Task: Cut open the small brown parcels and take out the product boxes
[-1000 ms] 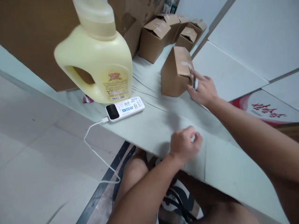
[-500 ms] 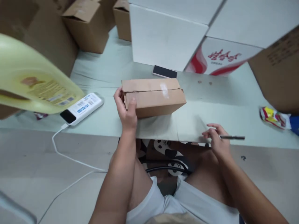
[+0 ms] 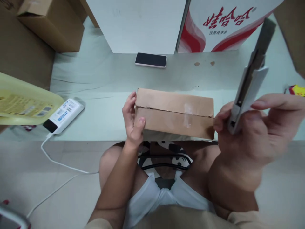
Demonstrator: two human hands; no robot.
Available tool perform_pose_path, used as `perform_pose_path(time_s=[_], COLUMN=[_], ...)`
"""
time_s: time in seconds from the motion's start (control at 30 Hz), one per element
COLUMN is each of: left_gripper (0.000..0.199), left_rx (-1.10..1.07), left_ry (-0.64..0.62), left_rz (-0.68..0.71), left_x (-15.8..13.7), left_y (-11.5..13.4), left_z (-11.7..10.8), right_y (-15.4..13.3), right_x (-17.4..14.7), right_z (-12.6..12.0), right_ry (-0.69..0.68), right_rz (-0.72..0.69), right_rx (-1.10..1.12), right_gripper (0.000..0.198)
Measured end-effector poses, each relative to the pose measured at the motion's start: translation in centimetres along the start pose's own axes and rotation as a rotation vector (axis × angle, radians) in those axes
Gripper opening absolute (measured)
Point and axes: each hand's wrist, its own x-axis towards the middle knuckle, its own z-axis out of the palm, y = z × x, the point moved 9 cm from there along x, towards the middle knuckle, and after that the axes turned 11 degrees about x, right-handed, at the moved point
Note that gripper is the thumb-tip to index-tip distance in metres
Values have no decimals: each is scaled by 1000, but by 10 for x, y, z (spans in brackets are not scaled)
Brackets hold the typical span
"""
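My left hand [image 3: 134,127] grips the left end of a small brown cardboard box [image 3: 166,122], thumb on top and fingers round the far side. A seam runs along the box's top, with a piece of clear tape across it toward the right. Raised close to the camera, my right hand [image 3: 257,136] holds a box cutter [image 3: 249,82] with a white and grey body, slanting up and away. Its fingers appear just in front of the box's right end; whether they touch it I cannot tell. No bare blade can be made out.
A black phone [image 3: 151,60] lies beyond the box, before large white cartons [image 3: 143,25]. On the left are a white power bank [image 3: 68,114] with a cable, a yellow jug [image 3: 26,105] and brown boxes [image 3: 57,25]. Two small scraps [image 3: 196,64] lie at the back right.
My right hand has risen from the table's front edge toward the camera with the box cutter, now turned upright. The box sits a little nearer me and turned slightly, still in my left hand. The view shifted.
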Motion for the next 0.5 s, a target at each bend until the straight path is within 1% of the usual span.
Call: perform_pose_path(time_s=[0.07, 0.13, 0.2, 0.27, 0.37, 0.4, 0.43, 0.5], left_gripper=[64, 58, 56, 55, 51, 50, 51, 54], left_rx=[78, 115, 123, 114, 94, 94, 99, 110], left_ry=[17, 8, 9, 17, 7, 5, 6, 14], left_rz=[56, 101, 131, 149, 162, 157, 148, 124], left_x=[8, 12, 12, 9, 4, 2, 1, 0], left_y=[3, 6, 10, 13, 18, 18, 18, 18], left_z=[-2, 1, 2, 1, -1, -2, -4, -5], right_y=[1, 7, 11, 10, 10, 11, 10, 5], right_x=[2, 1, -3, -8, -15, -16, -15, -13], right_z=[-7, -13, -20, -20, -7, -3, -1, 0], right_ry=[-40, -99, -124, -165, -250, -244, -219, -160], right_rz=[9, 74, 139, 165, 222, 244, 238, 150], right_rx=[-48, -97, -137, -104, 33, 57, 72, 81], right_gripper=[16, 23, 27, 32, 47, 48, 45, 26])
